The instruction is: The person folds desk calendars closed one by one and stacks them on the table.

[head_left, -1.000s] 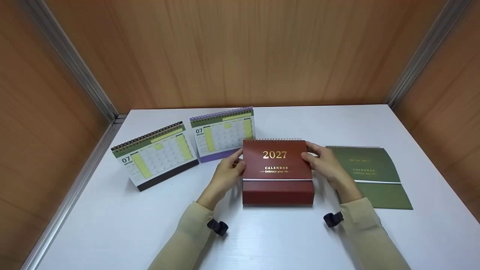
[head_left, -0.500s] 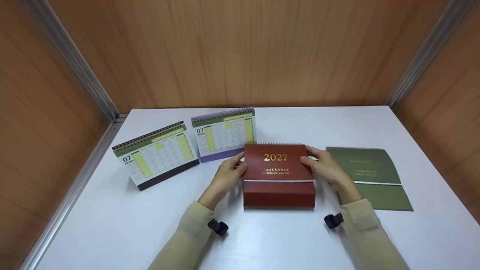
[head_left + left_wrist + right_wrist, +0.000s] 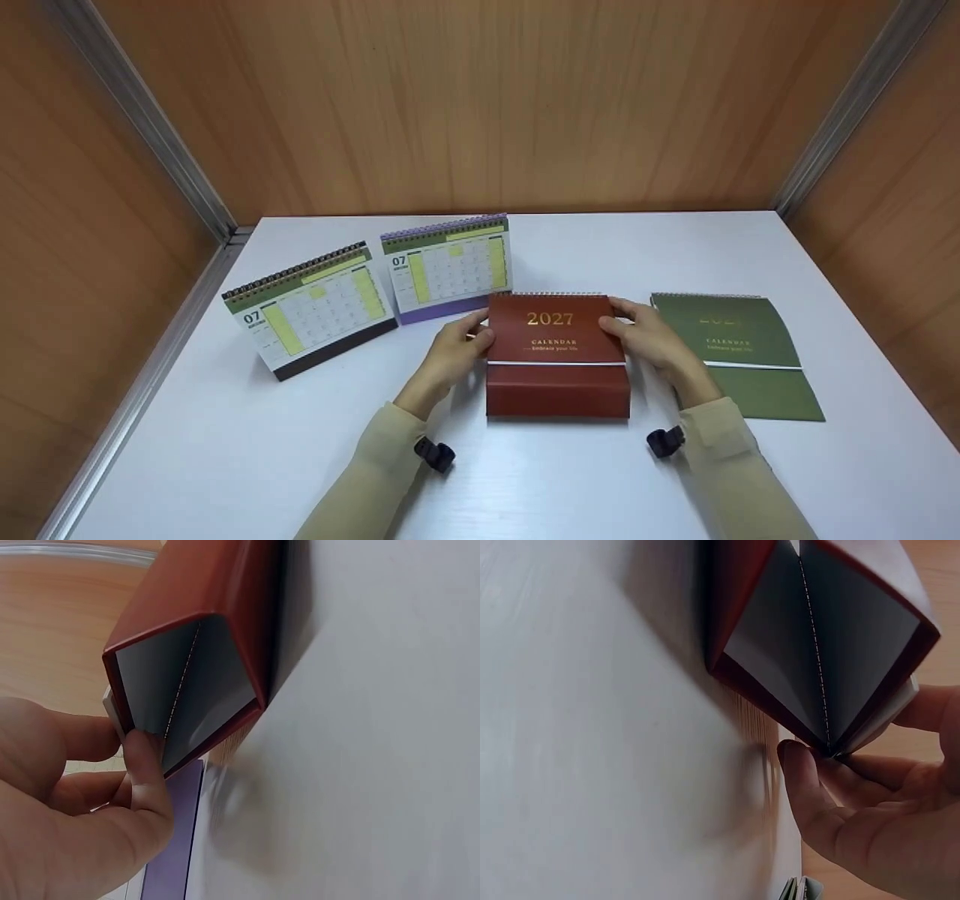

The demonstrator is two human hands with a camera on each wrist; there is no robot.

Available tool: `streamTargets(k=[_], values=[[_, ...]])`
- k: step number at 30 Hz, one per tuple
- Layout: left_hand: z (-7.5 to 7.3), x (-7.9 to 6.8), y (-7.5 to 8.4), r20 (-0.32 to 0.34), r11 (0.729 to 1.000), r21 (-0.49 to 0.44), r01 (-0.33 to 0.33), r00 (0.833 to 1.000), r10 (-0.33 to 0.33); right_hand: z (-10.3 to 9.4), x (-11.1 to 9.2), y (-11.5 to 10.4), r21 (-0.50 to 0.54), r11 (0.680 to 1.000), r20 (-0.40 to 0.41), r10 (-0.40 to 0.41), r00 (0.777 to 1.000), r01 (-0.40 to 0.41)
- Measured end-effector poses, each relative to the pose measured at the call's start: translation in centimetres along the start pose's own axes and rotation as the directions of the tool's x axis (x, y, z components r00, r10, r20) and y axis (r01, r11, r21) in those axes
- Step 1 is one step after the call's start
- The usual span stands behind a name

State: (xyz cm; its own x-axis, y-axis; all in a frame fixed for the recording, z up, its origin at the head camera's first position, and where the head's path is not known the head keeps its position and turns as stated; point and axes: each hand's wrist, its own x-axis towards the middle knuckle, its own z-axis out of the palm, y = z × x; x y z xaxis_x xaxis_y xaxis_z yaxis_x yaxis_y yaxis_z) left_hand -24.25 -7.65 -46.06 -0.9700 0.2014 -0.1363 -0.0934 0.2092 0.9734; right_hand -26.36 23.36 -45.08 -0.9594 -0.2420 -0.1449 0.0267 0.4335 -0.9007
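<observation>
A red desk calendar [image 3: 551,330] with gold "2027" lettering and a white band stands between both hands in the head view. My left hand [image 3: 450,352] pinches its left upper edge between thumb and fingers. At the opposite edge my right hand [image 3: 654,339] pinches it the same way. In the left wrist view, the red stand [image 3: 184,592] is folded into a hollow shape with an open end and grey inner walls. The right wrist view shows the other open end of the calendar [image 3: 855,622], with the right thumb [image 3: 801,769] near its lower corner.
A calendar with a black base [image 3: 307,311] and one with a purple base [image 3: 450,270] stand at the left, the purple one just behind the red. A green calendar [image 3: 757,330] lies at the right beside the right forearm. Wooden panels [image 3: 510,105] enclose the white table [image 3: 187,450].
The red calendar's top edge has sunk lower and its front has slumped slightly towards me. Both hands have followed it down a little, keeping their grip. The other calendars stay put.
</observation>
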Motion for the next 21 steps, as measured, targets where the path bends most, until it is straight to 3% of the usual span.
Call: streamTargets(k=[21], values=[[-0.22, 0.08, -0.50, 0.025, 0.996, 0.066, 0.062, 0.998, -0.064, 0.19, -0.15, 0.17, -0.040, 0.997, 0.012, 0.063, 0.998, -0.063]])
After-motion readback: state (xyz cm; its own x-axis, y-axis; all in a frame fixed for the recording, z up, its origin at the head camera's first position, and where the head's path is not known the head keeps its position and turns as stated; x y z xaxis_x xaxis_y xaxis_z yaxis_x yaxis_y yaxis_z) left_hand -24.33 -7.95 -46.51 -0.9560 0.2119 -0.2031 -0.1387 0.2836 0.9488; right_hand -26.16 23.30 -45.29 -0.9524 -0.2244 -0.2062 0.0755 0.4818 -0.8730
